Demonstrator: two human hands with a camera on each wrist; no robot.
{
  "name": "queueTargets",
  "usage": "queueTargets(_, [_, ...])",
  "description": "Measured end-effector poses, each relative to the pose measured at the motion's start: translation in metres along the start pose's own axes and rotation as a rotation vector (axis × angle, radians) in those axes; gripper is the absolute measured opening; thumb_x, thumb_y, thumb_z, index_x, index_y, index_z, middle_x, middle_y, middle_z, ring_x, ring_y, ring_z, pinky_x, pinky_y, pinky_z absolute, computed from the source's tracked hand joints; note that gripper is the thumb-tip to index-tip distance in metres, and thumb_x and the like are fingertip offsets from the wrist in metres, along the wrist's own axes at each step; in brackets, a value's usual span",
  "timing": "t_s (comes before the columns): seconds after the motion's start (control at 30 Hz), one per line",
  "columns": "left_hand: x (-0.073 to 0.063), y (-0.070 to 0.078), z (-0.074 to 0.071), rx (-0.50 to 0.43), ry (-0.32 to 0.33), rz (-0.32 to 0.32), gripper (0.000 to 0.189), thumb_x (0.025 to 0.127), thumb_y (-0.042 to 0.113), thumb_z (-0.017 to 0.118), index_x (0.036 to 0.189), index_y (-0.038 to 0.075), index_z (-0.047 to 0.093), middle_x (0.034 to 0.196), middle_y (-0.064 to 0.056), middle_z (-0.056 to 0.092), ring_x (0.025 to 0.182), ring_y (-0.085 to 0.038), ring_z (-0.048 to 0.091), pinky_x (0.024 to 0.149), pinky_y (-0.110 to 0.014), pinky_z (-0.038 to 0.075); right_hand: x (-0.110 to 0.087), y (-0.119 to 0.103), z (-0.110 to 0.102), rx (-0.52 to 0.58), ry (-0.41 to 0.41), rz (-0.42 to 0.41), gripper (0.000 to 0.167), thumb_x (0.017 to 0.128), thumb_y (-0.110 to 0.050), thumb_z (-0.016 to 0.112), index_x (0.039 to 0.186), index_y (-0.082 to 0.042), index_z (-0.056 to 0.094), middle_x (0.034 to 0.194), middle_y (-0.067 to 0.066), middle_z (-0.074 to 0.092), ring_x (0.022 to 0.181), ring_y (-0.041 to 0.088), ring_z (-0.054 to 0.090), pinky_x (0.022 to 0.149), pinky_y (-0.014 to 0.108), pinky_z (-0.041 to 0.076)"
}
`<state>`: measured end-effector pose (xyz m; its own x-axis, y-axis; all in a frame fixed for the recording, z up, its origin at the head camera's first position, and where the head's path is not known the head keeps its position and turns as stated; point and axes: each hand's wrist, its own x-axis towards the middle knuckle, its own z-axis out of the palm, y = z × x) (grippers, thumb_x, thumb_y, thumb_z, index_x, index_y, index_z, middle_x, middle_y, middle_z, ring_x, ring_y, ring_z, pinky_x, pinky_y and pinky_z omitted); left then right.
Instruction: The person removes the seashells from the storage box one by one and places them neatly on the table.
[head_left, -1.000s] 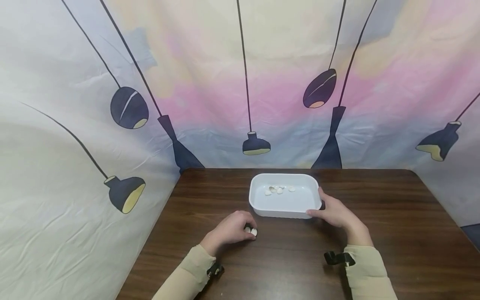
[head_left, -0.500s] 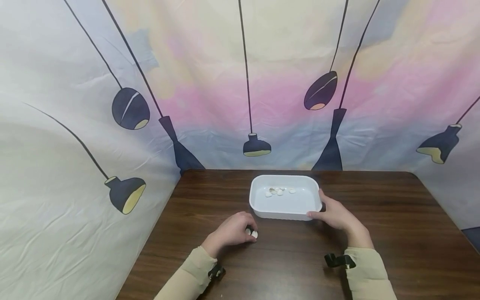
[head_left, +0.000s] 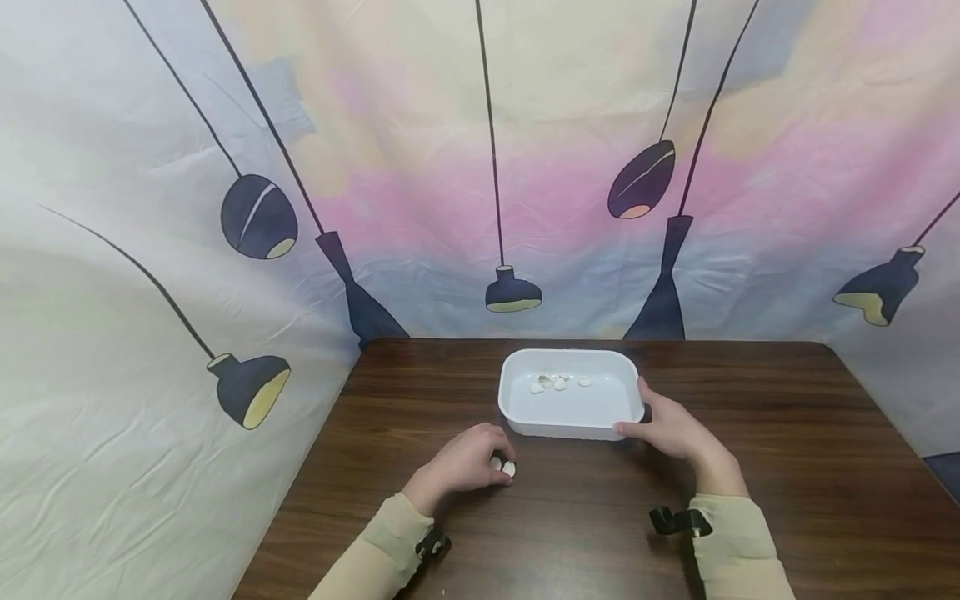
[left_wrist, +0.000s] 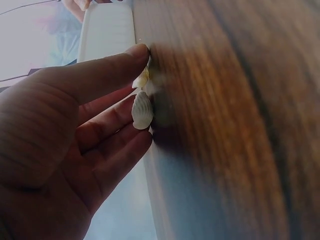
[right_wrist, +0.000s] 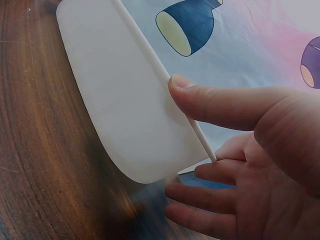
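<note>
My left hand point(head_left: 467, 457) is low over the table, left of the white dish, its thumb and fingers curled round two small seashells. In the left wrist view one shell point(left_wrist: 142, 111) is white and ridged, near the fingertips; a yellowish shell point(left_wrist: 141, 79) sits by the thumb tip. At the dish's right front corner, my right hand point(head_left: 670, 425) holds the deep white rectangular dish point(head_left: 562, 430). The right wrist view has the thumb point(right_wrist: 182, 85) on its rim and the fingers by its end wall. Several pale seashells point(head_left: 559, 384) lie on the dish's floor toward the back.
The dark wooden table point(head_left: 555, 525) ends just behind the dish. Past that edge hangs a pastel cloth point(head_left: 570, 225) printed with dark lamps. Each wrist wears a small black mount, such as the right one point(head_left: 678, 521) near the sleeve.
Both hands keep their places, the left round the shells and the right on the dish. Only a slight shift of the head view shows.
</note>
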<state>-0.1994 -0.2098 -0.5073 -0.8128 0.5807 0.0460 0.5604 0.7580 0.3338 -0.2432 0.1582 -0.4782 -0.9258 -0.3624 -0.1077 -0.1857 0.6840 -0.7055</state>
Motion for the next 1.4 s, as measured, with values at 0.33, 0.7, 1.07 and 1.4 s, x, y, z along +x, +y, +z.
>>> queueTargets(0.33, [0.0002, 0.0001, -0.0009, 0.012, 0.011, 0.009, 0.021, 0.080, 0.025, 0.096, 0.094, 0.020, 0.081, 0.093, 0.015, 0.068, 0.088, -0.003, 0.060, 0.082, -0.023, 0.052, 0.0009, -0.0005, -0.0019, -0.005, -0.005, 0.010, 0.114, 0.094, -0.046, 0.080, 0.162, 0.016, 0.013, 0.161, 0.043, 0.029, 0.147, 0.059, 0.036, 0.113, 0.070, 0.036])
queueTargets(0.7, [-0.0015, -0.0019, 0.0006, -0.008, 0.004, 0.000, 0.021, 0.081, 0.024, 0.095, 0.096, 0.020, 0.081, 0.096, 0.014, 0.069, 0.091, -0.003, 0.061, 0.084, -0.024, 0.052, 0.0003, -0.0011, -0.0006, -0.005, -0.003, 0.015, 0.114, 0.094, -0.047, 0.080, 0.163, 0.015, 0.013, 0.161, 0.042, 0.030, 0.146, 0.059, 0.036, 0.113, 0.071, 0.037])
queueTargets(1.07, [-0.0022, -0.0016, 0.0001, -0.014, 0.007, 0.004, 0.020, 0.082, 0.024, 0.094, 0.096, 0.020, 0.081, 0.096, 0.014, 0.069, 0.091, -0.004, 0.060, 0.083, -0.024, 0.052, -0.0002, -0.0006, -0.0011, -0.019, -0.004, 0.017, 0.115, 0.094, -0.049, 0.080, 0.163, 0.014, 0.013, 0.161, 0.042, 0.030, 0.146, 0.059, 0.037, 0.112, 0.071, 0.037])
queueTargets(1.4, [-0.0026, -0.0011, 0.0000, -0.018, -0.002, -0.011, 0.020, 0.082, 0.025, 0.094, 0.096, 0.020, 0.081, 0.096, 0.014, 0.069, 0.091, -0.003, 0.060, 0.084, -0.025, 0.051, -0.0001, 0.0002, 0.0003, -0.007, 0.006, -0.005, 0.113, 0.095, -0.046, 0.080, 0.162, 0.016, 0.014, 0.159, 0.043, 0.032, 0.145, 0.059, 0.038, 0.112, 0.070, 0.037])
